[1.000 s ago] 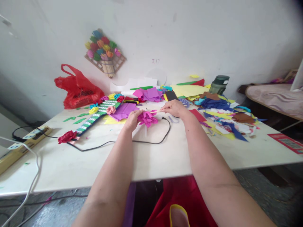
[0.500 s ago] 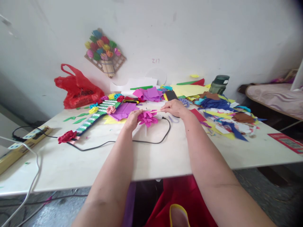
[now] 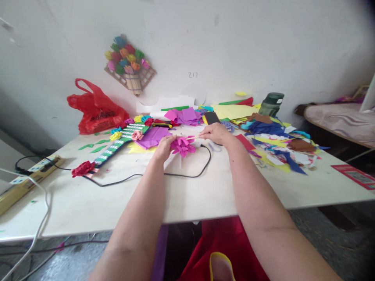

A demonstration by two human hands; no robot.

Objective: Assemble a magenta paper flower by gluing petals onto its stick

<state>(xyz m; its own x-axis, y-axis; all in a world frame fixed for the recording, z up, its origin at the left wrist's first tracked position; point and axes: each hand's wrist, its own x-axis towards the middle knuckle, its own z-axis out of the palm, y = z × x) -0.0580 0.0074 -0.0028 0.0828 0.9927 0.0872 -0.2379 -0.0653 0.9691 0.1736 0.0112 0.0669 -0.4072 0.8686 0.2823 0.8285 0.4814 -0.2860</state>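
A magenta paper flower [image 3: 184, 147] is gripped at its left side by my left hand [image 3: 166, 146], fingers closed. Between the fingertips of my right hand [image 3: 215, 134] I pinch a thin pale wooden stick [image 3: 192, 137], whose left end reaches the flower's upper petals. Beneath the flower, a white strip points down toward the table; what it belongs to I cannot tell. To the left lies a green-and-white striped craft piece [image 3: 117, 143] trimmed with paper flowers, including a red one [image 3: 83, 169] at its lower end.
A black cable [image 3: 123, 180] curves across the white table [image 3: 202, 199]. Purple paper sheets [image 3: 154, 137] lie behind my left hand. Colourful paper scraps [image 3: 278, 136] pile up on the right, near a dark green bottle [image 3: 272, 104]. A red plastic bag [image 3: 98, 107] and a power strip [image 3: 32, 183] are at left.
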